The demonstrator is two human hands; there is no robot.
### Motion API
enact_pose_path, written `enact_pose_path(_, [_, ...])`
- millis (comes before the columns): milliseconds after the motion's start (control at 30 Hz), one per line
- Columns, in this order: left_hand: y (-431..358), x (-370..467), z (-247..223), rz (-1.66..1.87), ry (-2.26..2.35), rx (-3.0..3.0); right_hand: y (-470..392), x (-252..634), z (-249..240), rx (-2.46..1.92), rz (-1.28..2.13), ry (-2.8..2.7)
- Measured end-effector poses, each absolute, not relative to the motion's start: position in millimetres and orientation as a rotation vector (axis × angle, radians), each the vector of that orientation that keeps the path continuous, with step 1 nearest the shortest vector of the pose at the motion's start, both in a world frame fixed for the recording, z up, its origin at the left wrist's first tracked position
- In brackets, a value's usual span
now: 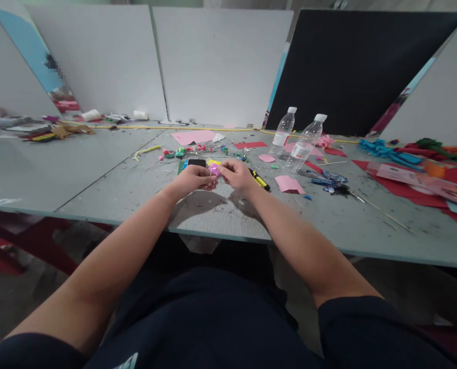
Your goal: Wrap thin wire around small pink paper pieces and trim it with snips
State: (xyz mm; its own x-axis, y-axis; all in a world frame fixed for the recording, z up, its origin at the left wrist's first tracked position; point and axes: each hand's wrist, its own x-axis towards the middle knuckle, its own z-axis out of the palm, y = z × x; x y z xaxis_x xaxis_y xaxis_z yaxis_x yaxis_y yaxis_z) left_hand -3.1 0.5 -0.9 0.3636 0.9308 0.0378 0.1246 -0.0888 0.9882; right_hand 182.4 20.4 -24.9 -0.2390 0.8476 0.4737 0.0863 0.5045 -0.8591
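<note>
Bench (109, 192) spans frame, L to R. Purple piece (214, 170) sits approx. ctr of frame, btwn L hand (193, 178) and R hand (236, 175). R hand: thumb and fingertips pinch piece at its R edge. L hand: fingers curled, pinching piece at lower L side; exact finger placement too small to tell. Black rect. item (196, 163): just above L hand. Yellow-black cutter (261, 180): just R of R hand. Clear bottles (304, 146), qty. 2: upright, upper R of ctr.

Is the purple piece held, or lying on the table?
Held: the purple piece is at the fingertips of the left hand and the right hand, above the table.
</note>
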Motion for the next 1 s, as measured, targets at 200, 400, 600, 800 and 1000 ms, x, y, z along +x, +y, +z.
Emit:
enact_pose_path(200, [2.7, -3.2, -1.7, 0.961, 1.007, 1.472, 19.7, 182.7, -22.6, -0.808, 0.875, -1.653])
enact_pose_path(400, [0.5, -1.1, -0.8, 0.959, 0.987, 1.492, 19.7, 183.0, -23.8, -0.766, 0.831, -1.662])
enact_pose_path(600, [-0.8, -0.4, -0.1, 0.94, 0.958, 1.531, 21.3, 186.0, -24.4, -0.752, 0.847, -1.701])
enact_pose_path(800, [0.3, -1.2, 0.1, 0.92, 0.913, 1.582, 22.1, 186.9, -25.0, -0.724, 0.877, -1.736])
enact_pose_path(1000, [1.1, -1.9, 0.5, 0.902, 0.887, 1.615, 26.8, 184.7, -27.5, -0.7, 0.913, -1.727])
